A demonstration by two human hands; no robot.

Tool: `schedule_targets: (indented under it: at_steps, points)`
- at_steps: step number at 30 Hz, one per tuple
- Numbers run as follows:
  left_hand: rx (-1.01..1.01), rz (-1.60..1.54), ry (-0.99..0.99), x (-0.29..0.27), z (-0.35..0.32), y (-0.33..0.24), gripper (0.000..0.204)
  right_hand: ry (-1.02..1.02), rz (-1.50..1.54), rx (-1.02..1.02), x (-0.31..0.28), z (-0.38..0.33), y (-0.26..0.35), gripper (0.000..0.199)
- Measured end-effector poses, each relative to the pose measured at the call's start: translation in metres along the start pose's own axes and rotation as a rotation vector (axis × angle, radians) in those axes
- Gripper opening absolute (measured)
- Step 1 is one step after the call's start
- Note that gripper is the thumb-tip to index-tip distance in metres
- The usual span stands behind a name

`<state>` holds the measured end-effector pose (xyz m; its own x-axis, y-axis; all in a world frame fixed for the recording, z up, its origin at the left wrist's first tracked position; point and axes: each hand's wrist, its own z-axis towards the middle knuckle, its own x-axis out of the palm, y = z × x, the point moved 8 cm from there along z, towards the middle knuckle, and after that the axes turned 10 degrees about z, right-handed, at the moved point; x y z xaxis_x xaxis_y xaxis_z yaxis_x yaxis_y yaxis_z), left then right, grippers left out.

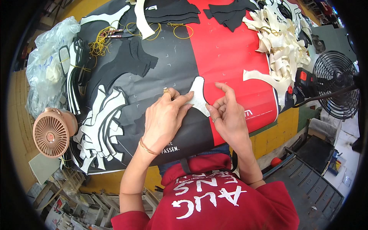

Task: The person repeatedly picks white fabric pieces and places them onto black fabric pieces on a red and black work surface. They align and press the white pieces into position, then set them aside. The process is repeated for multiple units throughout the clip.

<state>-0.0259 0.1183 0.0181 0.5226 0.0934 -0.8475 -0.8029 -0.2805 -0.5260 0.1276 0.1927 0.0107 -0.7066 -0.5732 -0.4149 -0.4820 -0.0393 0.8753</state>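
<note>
Between my hands, on the table mat, is a small curved white fabric piece (198,97) with a black edge. The fingertips of my left hand (163,117) press together on its left side. My right hand (229,115) pinches its lower right corner between thumb and finger, the index finger raised away. Left of my left hand lies a fanned pile of similar white black-edged pieces (100,128). Beyond it are black fabric pieces (128,61). A single cream piece (264,78) lies at the right, past my right hand.
A pink fan (51,132) stands at the left edge beside clear plastic bags (51,73). A black wire fan (337,82) stands right. Cream fabric pieces (281,46) heap at the far right. Yellow bands (100,42) and more black pieces (172,13) lie at the back.
</note>
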Motion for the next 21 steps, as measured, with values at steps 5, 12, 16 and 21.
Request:
schedule_targets:
  at_steps: [5, 12, 16, 21]
  points:
    - [-0.005, 0.001, -0.020, -0.001, -0.001, -0.001, 0.030, -0.107, -0.210, -0.170, 0.008, -0.008, 0.010, 0.031]
    - [-0.035, 0.001, -0.052, 0.002, -0.003, 0.000, 0.029, -0.178, -0.547, -0.238, 0.007, -0.020, 0.020, 0.023]
    - [-0.123, -0.063, -0.114, 0.012, -0.003, -0.010, 0.027, -0.274, -0.577, -0.591, 0.007, -0.024, 0.039, 0.031]
    - [-0.124, -0.168, -0.159, 0.011, -0.009, -0.016, 0.027, 0.251, -0.554, -0.467, 0.040, -0.005, 0.003, 0.083]
